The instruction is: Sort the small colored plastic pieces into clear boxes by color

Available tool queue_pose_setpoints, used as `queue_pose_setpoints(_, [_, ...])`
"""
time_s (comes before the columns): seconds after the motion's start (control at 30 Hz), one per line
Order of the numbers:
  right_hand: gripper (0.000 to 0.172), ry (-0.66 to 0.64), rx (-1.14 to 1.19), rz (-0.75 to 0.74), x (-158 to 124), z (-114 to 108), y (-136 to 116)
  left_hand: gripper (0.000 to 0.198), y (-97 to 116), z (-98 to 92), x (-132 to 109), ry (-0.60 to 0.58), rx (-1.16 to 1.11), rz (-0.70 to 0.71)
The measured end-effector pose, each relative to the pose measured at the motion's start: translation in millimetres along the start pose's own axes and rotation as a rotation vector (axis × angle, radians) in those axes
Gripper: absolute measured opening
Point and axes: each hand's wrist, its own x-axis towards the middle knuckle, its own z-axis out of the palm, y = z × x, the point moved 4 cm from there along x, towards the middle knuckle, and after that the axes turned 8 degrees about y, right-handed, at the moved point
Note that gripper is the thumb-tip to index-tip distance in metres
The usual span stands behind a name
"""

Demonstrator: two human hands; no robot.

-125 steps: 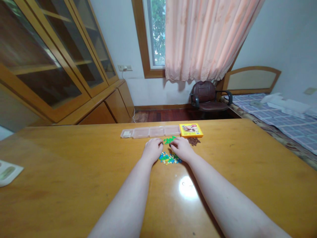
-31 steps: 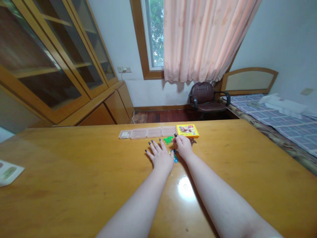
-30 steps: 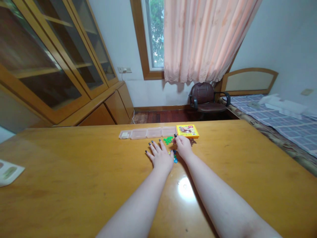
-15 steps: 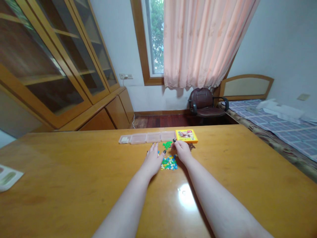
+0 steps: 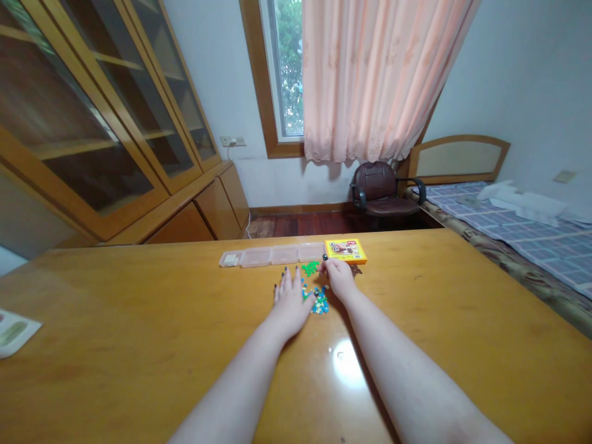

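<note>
My left hand (image 5: 292, 303) lies palm down with fingers spread, its thumb over a mixed heap of tiny building pieces (image 5: 320, 303) in blue, green, white and yellow. Part of that heap is hidden beneath the hand. My right hand (image 5: 340, 277) is closed, thumb and fingers drawn together, beside a small green pile (image 5: 310, 268). Whatever its fingertips pinch, if anything, is too small to make out. Brown pieces (image 5: 356, 270) show partly behind the right hand, just in front of the yellow box (image 5: 346, 251).
A clear plastic tray (image 5: 271, 255) with several compartments runs along the far table edge, up against the yellow box. A white object (image 5: 17, 333) lies at the table's left edge. Beyond the wooden table (image 5: 139, 345) stand a chair (image 5: 383, 190) and a bed (image 5: 518, 222).
My left hand has shifted slightly right and toward me, its thumb now over the mixed heap and covering more of it. My right hand stays near the green pile, still closed.
</note>
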Motion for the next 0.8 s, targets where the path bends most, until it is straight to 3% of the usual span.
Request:
queue_pose_setpoints(0.1, [0.033, -0.138, -0.116, -0.043, -4.7, 5.9, -7.2, 0.045, -19.8, -38.8, 12.6, 0.140, -0.114, 0.060])
queue_pose_setpoints(0.17, [0.030, -0.235, -0.218, -0.133, -8.9, 10.6, -14.8, 0.034, -29.7, -47.9, 17.0, 0.083, -0.123, 0.145])
queue_pose_setpoints(0.3, [0.030, -0.343, -0.400, -0.319, -15.0, 16.1, -26.3, 0.034, -38.5, -39.4, 17.4, -0.014, -0.167, 0.315])
queue_pose_setpoints(0.43, [0.033, -0.343, -0.467, -0.348, -15.6, 15.9, -27.8, 0.036, -38.9, -25.8, 17.0, -0.141, -0.190, 0.416])
queue_pose_setpoints(0.7, [0.027, -0.378, -0.562, -0.377, -19.4, 21.6, -27.7, 0.039, -36.2, -21.2, 17.1, -0.173, -0.061, 0.494])
queue_pose_setpoints(0.8, [0.036, -0.351, -0.622, -0.393, -18.1, 20.5, -27.8, 0.038, -34.3, -23.2, 15.4, -0.175, -0.006, 0.524])
